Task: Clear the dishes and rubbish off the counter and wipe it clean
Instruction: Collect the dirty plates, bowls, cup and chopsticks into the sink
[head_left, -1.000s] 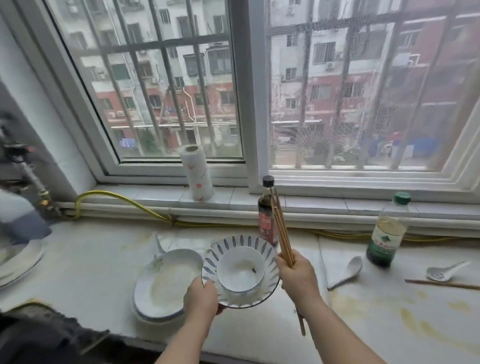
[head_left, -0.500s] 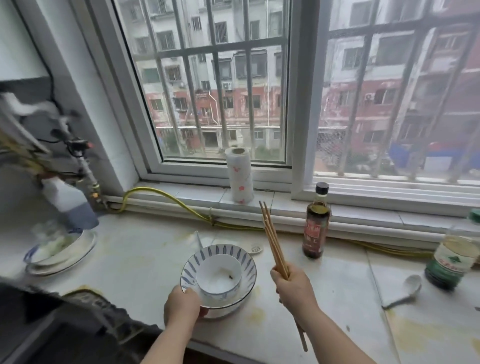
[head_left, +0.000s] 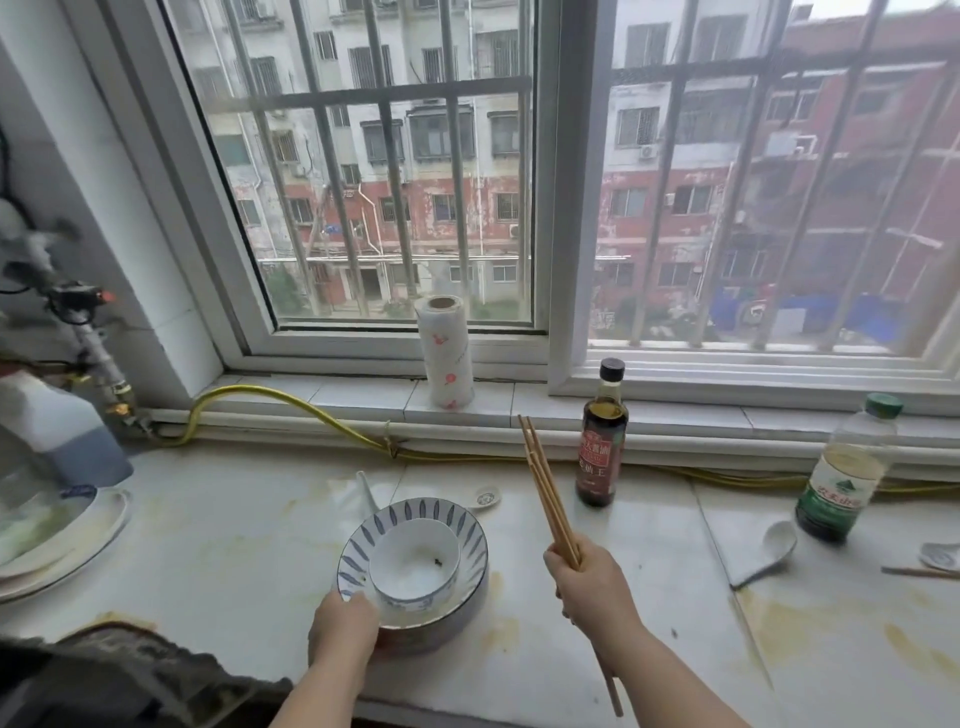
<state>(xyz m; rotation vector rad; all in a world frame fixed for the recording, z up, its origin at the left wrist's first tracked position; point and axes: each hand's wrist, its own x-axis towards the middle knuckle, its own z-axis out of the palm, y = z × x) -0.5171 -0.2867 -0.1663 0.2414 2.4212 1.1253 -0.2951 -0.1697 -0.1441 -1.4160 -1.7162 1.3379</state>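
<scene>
Head view: worn on my head, facing the window (head_left: 395, 171), looking forward and down.
Nearness: counter (head_left: 218, 525) close below window.

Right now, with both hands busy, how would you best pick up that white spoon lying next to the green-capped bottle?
Judging by its pose, take the white ceramic spoon by its handle, which slants down-left toward the counter's front edge. Come from the front with thumb and fingers across the narrow stem. The rounded bowl end lies close to the green-capped bottle, so a grip there could knock it.
</scene>
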